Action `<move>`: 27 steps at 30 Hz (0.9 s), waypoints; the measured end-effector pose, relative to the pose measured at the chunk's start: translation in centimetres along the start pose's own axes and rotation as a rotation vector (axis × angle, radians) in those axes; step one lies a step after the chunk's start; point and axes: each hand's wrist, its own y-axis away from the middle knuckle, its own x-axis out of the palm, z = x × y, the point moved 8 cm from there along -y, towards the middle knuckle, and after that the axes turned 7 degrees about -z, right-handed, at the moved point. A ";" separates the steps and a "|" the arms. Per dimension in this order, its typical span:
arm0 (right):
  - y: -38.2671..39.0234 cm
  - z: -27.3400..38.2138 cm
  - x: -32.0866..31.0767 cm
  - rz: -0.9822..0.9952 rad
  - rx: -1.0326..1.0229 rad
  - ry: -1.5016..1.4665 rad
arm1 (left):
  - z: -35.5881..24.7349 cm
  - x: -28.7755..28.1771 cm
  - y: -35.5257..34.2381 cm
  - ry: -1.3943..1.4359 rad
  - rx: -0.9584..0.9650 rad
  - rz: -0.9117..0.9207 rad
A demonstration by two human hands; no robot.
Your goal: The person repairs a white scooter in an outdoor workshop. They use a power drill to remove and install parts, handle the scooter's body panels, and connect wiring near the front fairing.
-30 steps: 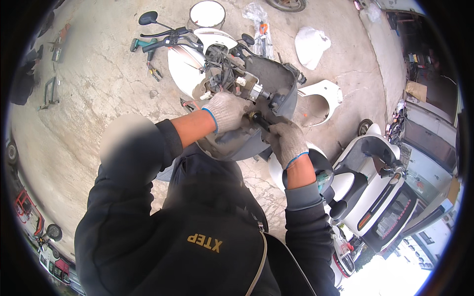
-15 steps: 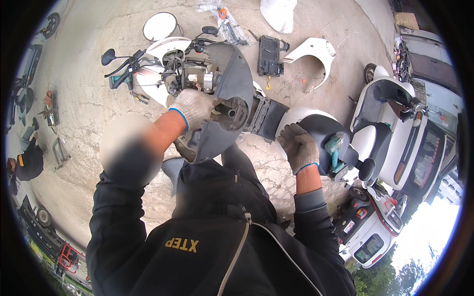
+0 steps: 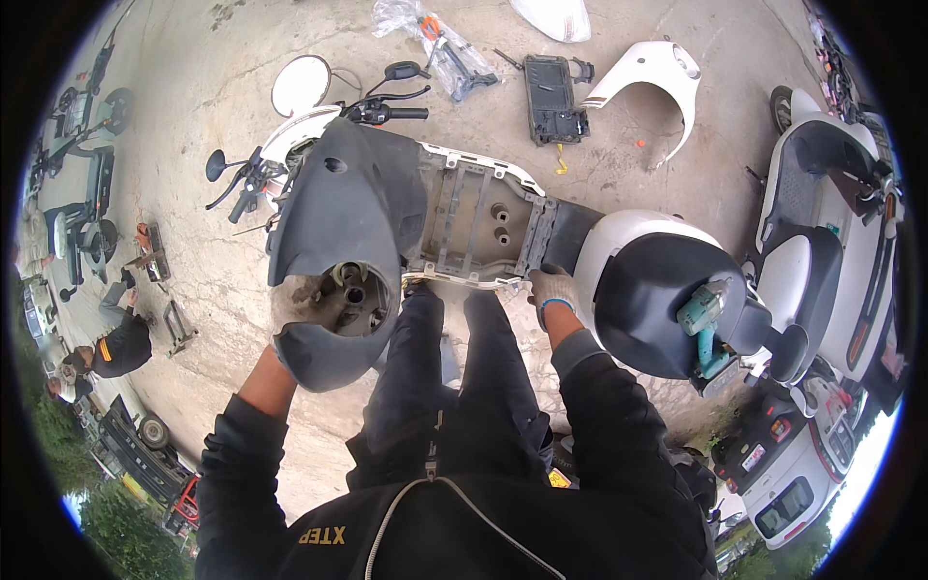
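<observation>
My left forearm (image 3: 266,382) reaches up to the grey plastic front panel (image 3: 343,198), which hides my left hand. A round opening with a dark tube (image 3: 353,295) shows in the panel. My gloved right hand (image 3: 551,288) has curled fingers at the near edge of the scooter's bare floor frame (image 3: 474,217); what it grips is unclear. Beside it is the white-and-black seat (image 3: 657,285), with a teal power tool (image 3: 706,319) on top. Behind the panel are handlebars (image 3: 246,198) with mirrors.
A white body panel (image 3: 667,72), black battery tray (image 3: 551,92) and bagged part (image 3: 435,43) lie on the concrete. A white scooter (image 3: 812,271) stands right; a van (image 3: 793,464) is lower right. At left are a crouching person (image 3: 121,343) and parked two-wheelers (image 3: 87,193).
The grey panel has swung leftward, off the scooter's middle, uncovering the floor frame. My right hand has left the tube and moved to the frame's edge; my left hand has become hidden.
</observation>
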 end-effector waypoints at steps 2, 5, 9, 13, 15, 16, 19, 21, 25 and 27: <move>-3.6 2.2 3.4 -0.022 -0.322 0.516 | -0.5 0.9 0.9 -0.294 0.139 0.104; -9.8 2.8 9.5 0.099 -0.359 0.835 | -1.6 0.3 1.7 -0.533 0.170 0.142; -15.3 4.1 16.0 0.145 -0.562 0.937 | -6.6 -1.2 2.1 -0.371 0.297 0.156; -16.2 4.8 18.7 0.164 -0.623 0.987 | -10.0 -1.7 1.2 -0.323 0.392 0.168; -15.7 5.7 17.8 0.144 -0.599 0.995 | -10.8 -1.8 0.9 -0.310 0.430 0.164; -15.3 6.2 16.9 0.128 -0.568 0.972 | -11.0 -1.9 0.8 -0.303 0.450 0.154; -12.9 8.3 13.6 0.040 -0.583 0.875 | -10.6 -1.7 0.5 -0.276 0.443 0.129; -10.9 9.4 9.9 -0.108 -0.591 0.840 | -9.7 -1.0 0.1 -0.293 0.408 0.138; -2.9 11.8 1.3 -0.152 -0.686 0.441 | -6.7 -1.6 -1.1 -0.296 0.149 0.139; 2.9 13.6 -3.6 -0.196 -0.680 0.282 | -6.4 -2.3 -1.0 -0.254 0.111 0.154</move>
